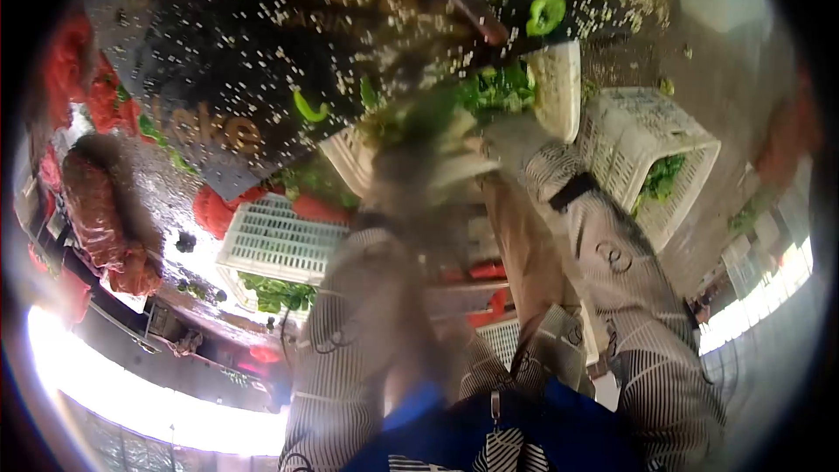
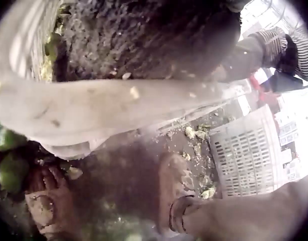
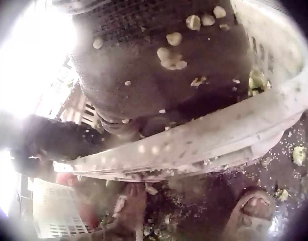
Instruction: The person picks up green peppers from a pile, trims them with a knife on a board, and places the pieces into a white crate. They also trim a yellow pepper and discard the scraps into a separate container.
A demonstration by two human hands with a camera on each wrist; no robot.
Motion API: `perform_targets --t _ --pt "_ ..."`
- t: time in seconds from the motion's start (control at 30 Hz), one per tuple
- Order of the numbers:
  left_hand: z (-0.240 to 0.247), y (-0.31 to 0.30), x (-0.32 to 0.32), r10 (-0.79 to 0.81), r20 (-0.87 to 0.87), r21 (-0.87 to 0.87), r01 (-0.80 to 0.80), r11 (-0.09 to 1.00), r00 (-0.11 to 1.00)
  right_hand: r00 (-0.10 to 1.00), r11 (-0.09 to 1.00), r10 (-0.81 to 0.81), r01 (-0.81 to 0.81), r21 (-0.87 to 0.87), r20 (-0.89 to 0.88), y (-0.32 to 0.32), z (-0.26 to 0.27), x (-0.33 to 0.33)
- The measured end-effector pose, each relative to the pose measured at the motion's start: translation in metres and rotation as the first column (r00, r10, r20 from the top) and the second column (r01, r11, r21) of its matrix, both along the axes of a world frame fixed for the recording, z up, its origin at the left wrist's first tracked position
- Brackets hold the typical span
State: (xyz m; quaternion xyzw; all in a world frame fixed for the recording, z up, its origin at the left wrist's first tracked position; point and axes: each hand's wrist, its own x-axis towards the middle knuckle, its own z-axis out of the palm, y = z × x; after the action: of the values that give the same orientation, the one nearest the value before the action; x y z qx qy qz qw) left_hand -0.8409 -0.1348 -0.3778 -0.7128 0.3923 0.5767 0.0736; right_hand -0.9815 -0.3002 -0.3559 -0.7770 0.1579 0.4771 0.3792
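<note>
A white plastic crate [image 1: 559, 92] with green peppers [image 1: 498, 89] in it is in front of my body, over my sandalled feet [image 2: 176, 181]. My left hand [image 1: 404, 177], dark and blurred, grips its near rim on the left side. On the right side, my right hand [image 1: 514, 135] grips the same rim. The crate's thick rim [image 2: 119, 108] crosses the left wrist view in front of a dark textured surface. Pale seeds and bits [image 3: 171, 57] stick to the dark fabric above the rim in the right wrist view. The fingertips are hidden on both sides.
A dark printed sheet [image 1: 288, 61] strewn with pale seeds lies ahead, with a cut green pepper [image 1: 546, 15] on it. Other white crates stand at right [image 1: 651, 153] and left [image 1: 280, 236]. Red sacks [image 1: 96, 205] lie far left. Green peppers [image 2: 11, 170] are near one foot.
</note>
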Motion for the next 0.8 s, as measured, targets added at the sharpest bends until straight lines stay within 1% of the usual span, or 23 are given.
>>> perform_targets --t 0.03,0.07,0.13,0.2,0.23,0.27,0.3,0.33,0.4,0.47,0.5,0.53,0.6,0.63,0.67,0.7,0.73,0.77,0.8 --pt "-0.013 0.007 0.0 -0.02 0.027 -0.028 0.021 0.999 0.999 0.994 0.997 -0.041 0.034 0.072 0.102 -0.006 0.014 0.014" --pt "-0.026 0.015 0.0 -0.04 0.054 -0.054 0.043 0.998 0.998 0.994 0.994 0.05 -0.058 0.093 0.095 -0.016 0.03 0.027" --pt "-0.042 0.037 -0.002 -0.067 0.089 -0.074 0.074 0.995 0.994 0.996 0.993 0.093 -0.092 0.07 -0.01 -0.009 0.023 0.043" --pt "-0.052 0.052 -0.002 -0.074 0.124 -0.089 0.085 0.992 0.99 0.983 0.968 0.156 -0.134 -0.211 0.094 0.003 -0.009 0.025" --pt "-0.057 0.056 0.002 -0.066 0.149 -0.106 0.082 0.991 0.987 0.913 0.933 0.094 0.058 -0.356 0.396 0.01 -0.019 0.027" --pt "-0.063 0.059 0.007 -0.047 0.182 -0.136 0.072 0.988 0.982 0.95 0.959 0.05 0.04 -0.281 0.307 -0.006 -0.031 0.035" --pt "-0.064 0.06 0.013 -0.021 0.216 -0.166 0.058 0.984 0.976 0.951 0.96 0.052 0.037 -0.277 0.305 -0.005 -0.042 0.031" --pt "-0.06 0.064 0.017 0.017 0.236 -0.219 0.036 0.975 0.972 0.936 0.943 0.057 0.064 -0.327 0.348 -0.003 -0.054 0.027" --pt "-0.029 0.07 0.016 0.102 0.255 -0.361 -0.003 0.933 0.962 0.893 0.902 0.071 0.132 -0.41 0.444 0.0 -0.071 0.021" --pt "0.021 0.075 0.007 0.196 0.21 -0.543 -0.052 0.838 0.958 0.813 0.848 0.11 0.223 -0.481 0.571 -0.003 -0.081 0.037" --pt "0.045 0.078 0.002 0.225 0.169 -0.626 -0.072 0.777 0.96 0.955 0.908 0.044 0.085 -0.411 0.295 0.002 -0.049 0.044" --pt "0.062 0.085 0.001 0.254 0.15 -0.677 -0.088 0.731 0.956 0.934 0.913 0.012 0.135 -0.385 0.357 0.015 -0.015 0.043" --pt "0.086 0.109 -0.006 0.351 0.093 -0.716 -0.182 0.674 0.932 0.847 0.904 -0.143 0.322 -0.28 0.512 0.045 -0.008 -0.001" --pt "0.09 0.129 -0.006 0.461 0.115 -0.684 -0.267 0.679 0.88 0.828 0.907 -0.194 0.356 -0.225 0.526 0.054 0.0 -0.014" --pt "0.09 0.153 -0.008 0.566 0.138 -0.65 -0.356 0.671 0.813 0.851 0.904 -0.197 0.349 -0.246 0.487 0.063 0.019 -0.016" --pt "0.087 0.169 -0.005 0.686 0.122 -0.609 -0.492 0.622 0.717 0.875 0.902 -0.199 0.34 -0.267 0.441 0.071 0.032 -0.017" --pt "0.083 0.187 -0.002 0.791 0.109 -0.561 -0.619 0.549 0.603 0.876 0.909 -0.188 0.326 -0.258 0.444 0.074 0.033 -0.018" --pt "0.066 0.208 0.006 0.782 0.22 -0.51 -0.615 0.602 0.583 0.856 0.904 -0.133 0.312 -0.294 0.5 0.077 0.031 -0.02" --pt "0.039 0.233 0.003 0.851 0.213 -0.565 -0.65 0.509 0.48 0.832 0.894 -0.074 0.299 -0.333 0.55 0.081 0.029 -0.019"
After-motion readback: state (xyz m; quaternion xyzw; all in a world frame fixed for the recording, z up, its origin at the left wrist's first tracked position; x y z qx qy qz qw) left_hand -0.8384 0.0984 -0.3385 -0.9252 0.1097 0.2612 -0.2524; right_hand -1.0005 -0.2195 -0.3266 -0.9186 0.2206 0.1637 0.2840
